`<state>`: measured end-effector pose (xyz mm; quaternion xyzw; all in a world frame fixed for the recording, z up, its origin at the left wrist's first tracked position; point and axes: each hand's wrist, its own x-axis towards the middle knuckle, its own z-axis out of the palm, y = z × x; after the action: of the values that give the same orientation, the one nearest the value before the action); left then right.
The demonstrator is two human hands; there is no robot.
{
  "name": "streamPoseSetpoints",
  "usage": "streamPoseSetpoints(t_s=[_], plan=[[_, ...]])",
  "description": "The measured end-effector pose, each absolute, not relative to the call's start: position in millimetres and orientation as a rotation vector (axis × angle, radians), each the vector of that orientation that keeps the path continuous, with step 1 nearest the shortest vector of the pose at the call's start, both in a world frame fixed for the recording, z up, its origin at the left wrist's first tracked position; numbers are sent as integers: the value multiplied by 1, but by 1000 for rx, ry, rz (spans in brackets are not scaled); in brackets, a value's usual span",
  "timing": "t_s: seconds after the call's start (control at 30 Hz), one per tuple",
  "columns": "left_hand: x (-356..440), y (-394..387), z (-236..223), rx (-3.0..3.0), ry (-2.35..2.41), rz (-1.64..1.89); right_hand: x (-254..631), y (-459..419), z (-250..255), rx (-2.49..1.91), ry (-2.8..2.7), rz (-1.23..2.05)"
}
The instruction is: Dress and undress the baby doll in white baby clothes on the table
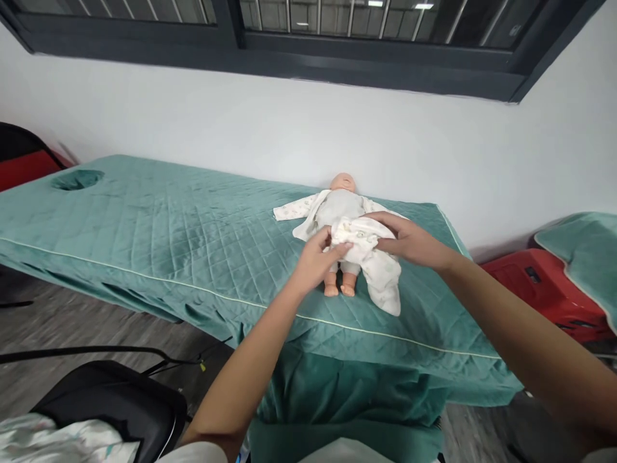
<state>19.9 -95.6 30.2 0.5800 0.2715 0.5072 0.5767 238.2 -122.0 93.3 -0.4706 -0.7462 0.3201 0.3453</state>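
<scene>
Green bed (159,218), white garment (372,258) in 2-handed grip (314,259)

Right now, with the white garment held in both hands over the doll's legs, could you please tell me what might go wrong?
The white garment is bunched between the left hand and right hand, so its folds could twist. The doll has its feet toward the bed's near edge, so a tug might slide it that way. The white jacket lies open and could get rumpled.
</scene>
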Motion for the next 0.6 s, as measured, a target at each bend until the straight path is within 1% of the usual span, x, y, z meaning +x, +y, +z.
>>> streamPoseSetpoints(t_s=[0.07,0.17,0.27,0.4,0.53,0.6], plan=[[9,-95,46,1330,640,1242,232,-122,101,-1249,-1991,783],[-3,-94,77,1390,587,1220,218,-124,117,-1277,-2110,781],[-11,-96,111,1433,566,1197,197,-128,141,-1152,-2104,716],[-21,-102,151,1441,509,1315,168,-135,186,-979,-2044,510],[-34,-120,185,1787,500,1320,154,-144,221,-990,-2169,216],[-40,-131,197,1968,532,1332,152,-149,230,-968,-2224,131]])
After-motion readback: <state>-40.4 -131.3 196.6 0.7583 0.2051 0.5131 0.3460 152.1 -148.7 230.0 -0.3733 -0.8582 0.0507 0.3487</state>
